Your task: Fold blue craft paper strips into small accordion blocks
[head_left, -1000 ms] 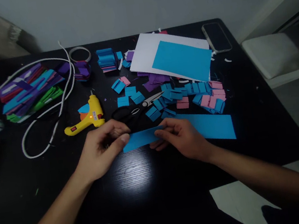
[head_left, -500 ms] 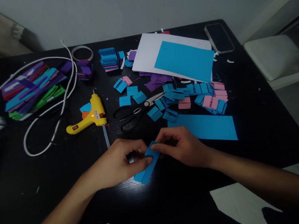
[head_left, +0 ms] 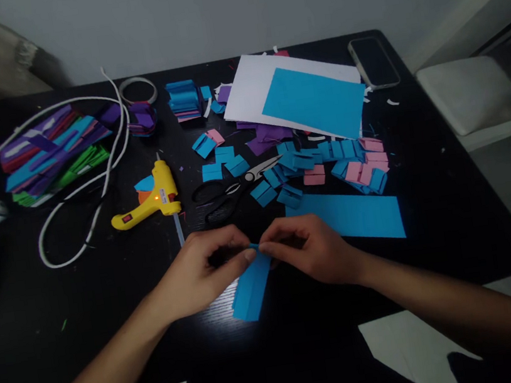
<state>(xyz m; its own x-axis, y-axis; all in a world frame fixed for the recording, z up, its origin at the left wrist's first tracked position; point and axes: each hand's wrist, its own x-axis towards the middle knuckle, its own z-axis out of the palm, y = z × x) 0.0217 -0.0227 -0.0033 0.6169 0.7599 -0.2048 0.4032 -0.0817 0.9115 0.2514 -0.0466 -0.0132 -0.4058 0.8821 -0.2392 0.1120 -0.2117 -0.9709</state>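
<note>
A creased blue paper strip (head_left: 252,287) hangs from my fingertips, its lower end slanting toward me over the table's front. My left hand (head_left: 213,264) pinches its top edge between thumb and fingers. Right beside it, my right hand (head_left: 309,250) pinches the same edge, the two thumbs almost meeting. Behind my right hand lies a wide blue paper piece (head_left: 354,217). Black-handled scissors (head_left: 236,186) rest open beyond my hands, near several folded blue paper pieces (head_left: 263,193) and pink ones (head_left: 314,175).
To the left lie a yellow glue gun (head_left: 154,199) with a lit light, a looped white cable (head_left: 68,261) and bundles of coloured paper strips (head_left: 54,150). White sheets (head_left: 245,85) under a blue sheet (head_left: 314,101) lie at the back, with a phone (head_left: 374,62) at the far right corner.
My left hand has shifted up to the strip's top edge, next to my right fingertips. The strip has swung to hang more steeply, its upper edge now bent between both hands.
</note>
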